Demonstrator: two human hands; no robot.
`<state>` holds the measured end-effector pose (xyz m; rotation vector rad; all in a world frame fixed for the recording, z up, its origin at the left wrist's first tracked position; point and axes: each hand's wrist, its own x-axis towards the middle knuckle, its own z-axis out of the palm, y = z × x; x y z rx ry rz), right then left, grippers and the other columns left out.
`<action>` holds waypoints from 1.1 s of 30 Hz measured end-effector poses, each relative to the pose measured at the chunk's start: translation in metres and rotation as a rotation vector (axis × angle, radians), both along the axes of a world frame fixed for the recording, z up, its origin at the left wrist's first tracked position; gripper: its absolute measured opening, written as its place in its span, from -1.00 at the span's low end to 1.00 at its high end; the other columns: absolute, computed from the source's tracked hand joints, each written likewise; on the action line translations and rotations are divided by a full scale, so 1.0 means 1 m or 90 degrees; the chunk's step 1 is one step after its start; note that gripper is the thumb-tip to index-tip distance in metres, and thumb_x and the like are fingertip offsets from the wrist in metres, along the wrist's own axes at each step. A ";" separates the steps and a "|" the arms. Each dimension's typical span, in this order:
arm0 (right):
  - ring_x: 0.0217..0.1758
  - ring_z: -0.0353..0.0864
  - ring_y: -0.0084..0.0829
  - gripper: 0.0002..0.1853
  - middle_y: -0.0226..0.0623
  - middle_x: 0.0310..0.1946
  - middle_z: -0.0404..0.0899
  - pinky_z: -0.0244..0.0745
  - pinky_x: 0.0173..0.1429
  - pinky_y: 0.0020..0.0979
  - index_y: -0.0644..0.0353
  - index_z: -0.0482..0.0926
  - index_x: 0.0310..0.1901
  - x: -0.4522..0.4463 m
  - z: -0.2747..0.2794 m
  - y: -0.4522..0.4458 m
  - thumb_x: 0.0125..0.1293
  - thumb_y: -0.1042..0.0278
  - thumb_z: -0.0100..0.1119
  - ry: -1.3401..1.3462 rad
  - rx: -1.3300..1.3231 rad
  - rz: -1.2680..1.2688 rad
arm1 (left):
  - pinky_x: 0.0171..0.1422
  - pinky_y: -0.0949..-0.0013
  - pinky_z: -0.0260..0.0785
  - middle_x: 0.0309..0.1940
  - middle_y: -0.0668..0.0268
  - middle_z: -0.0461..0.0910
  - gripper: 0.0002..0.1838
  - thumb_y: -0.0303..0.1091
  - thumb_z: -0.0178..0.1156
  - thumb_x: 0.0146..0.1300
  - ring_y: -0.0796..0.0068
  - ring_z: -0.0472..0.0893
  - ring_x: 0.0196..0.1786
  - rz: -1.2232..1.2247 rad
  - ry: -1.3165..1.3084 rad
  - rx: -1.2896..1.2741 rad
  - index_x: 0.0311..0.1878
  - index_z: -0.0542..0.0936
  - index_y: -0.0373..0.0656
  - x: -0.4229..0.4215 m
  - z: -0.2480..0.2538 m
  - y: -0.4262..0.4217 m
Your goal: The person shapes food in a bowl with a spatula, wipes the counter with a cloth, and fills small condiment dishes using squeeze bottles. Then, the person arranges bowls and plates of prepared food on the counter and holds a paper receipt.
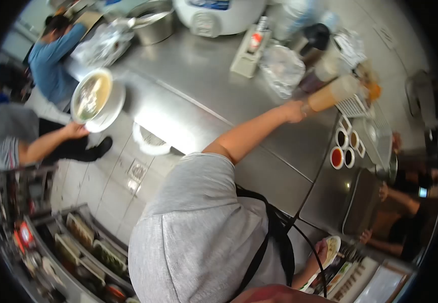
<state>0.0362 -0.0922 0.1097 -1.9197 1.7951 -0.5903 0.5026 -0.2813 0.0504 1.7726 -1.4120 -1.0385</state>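
My left hand [294, 110] stretches out over the steel counter and is closed round the near end of a clear squeeze bottle [331, 94] of orange-brown sauce. The bottle lies tilted, with other sauce bottles [321, 72] close beside it. Low on the right, my right hand [322, 250] grips the rim of a white plate [333, 251] with pale food on it. My grey sleeve and black apron strap hide part of that arm.
Small cups of sauce [337, 157] stand near the white basket [375, 132]. A rice cooker [219, 17] and metal pot [152, 22] are along the back. At left a person's hand [75, 130] carries a soup bowl [93, 96]. Another person's hands [383, 192] show at right.
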 end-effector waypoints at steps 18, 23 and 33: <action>-0.29 0.45 -0.53 -0.67 -0.24 -0.27 0.47 0.39 -0.18 -0.53 0.28 0.45 -0.08 0.311 0.001 -0.076 0.06 0.54 0.05 -0.176 0.086 0.680 | -0.06 0.46 0.28 -0.14 0.30 0.41 -0.59 -0.25 0.05 0.18 0.55 0.42 -0.11 0.670 0.116 -0.338 0.09 0.33 -0.11 0.181 0.094 0.373; -0.25 0.45 -0.54 -0.65 -0.27 -0.23 0.48 0.38 -0.15 -0.53 0.25 0.43 -0.04 0.383 -0.018 -0.043 0.07 0.45 0.07 -0.201 0.268 0.702 | -0.07 0.43 0.24 -0.10 0.30 0.39 -0.53 -0.09 0.06 0.14 0.46 0.37 -0.07 0.813 0.192 -0.348 0.07 0.35 -0.11 0.283 0.089 0.433; -0.04 0.36 -0.43 -0.47 -0.17 0.06 0.25 0.29 0.00 -0.42 0.10 0.19 0.18 0.558 -0.031 0.006 0.18 0.21 0.01 -0.333 0.594 0.500 | 0.14 0.13 0.08 0.10 0.17 0.24 -0.30 0.23 -0.12 0.11 0.21 0.25 0.11 0.649 0.315 0.057 0.19 0.20 -0.07 0.378 0.015 0.407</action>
